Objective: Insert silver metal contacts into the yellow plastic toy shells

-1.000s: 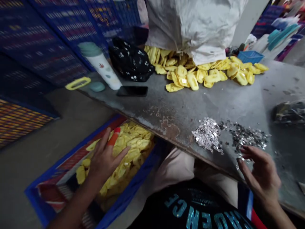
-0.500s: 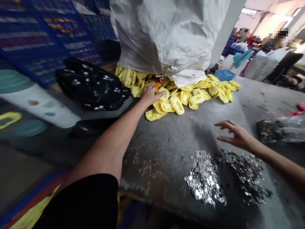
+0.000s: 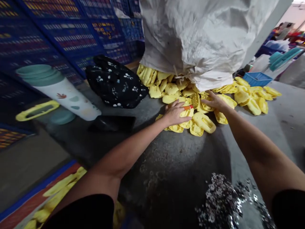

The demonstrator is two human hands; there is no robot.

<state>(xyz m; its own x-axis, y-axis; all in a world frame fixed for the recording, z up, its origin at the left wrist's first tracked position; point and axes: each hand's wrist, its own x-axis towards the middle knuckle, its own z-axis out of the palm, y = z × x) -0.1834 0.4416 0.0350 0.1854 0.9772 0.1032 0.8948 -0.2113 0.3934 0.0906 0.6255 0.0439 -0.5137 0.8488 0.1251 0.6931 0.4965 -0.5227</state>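
Observation:
My left hand (image 3: 175, 114) lies over the near edge of a heap of yellow plastic parts (image 3: 203, 122), fingers spread. Something orange and red (image 3: 188, 107) shows along one of its fingers; whether it is worn or held I cannot tell. On the heap's right side rests my right hand (image 3: 217, 102), its thumb and fingers apart among the parts and its fingertips partly hidden. These parts are oval shells with openings, and they spill from beneath a large white woven sack (image 3: 214, 41).
Small shiny metal pieces (image 3: 220, 200) lie on the grey table (image 3: 171, 165) near its front. Leftward are a black patterned cloth bag (image 3: 114, 84), a white and green tumbler (image 3: 69, 95) and a yellow frame (image 3: 37, 110). Blue crates (image 3: 64, 31) stand behind; a blue tray (image 3: 257, 79) sits right.
My right hand has moved from above the metal pieces forward and left onto the yellow heap. My left hand has come back to the heap's near edge. The camera view has turned left.

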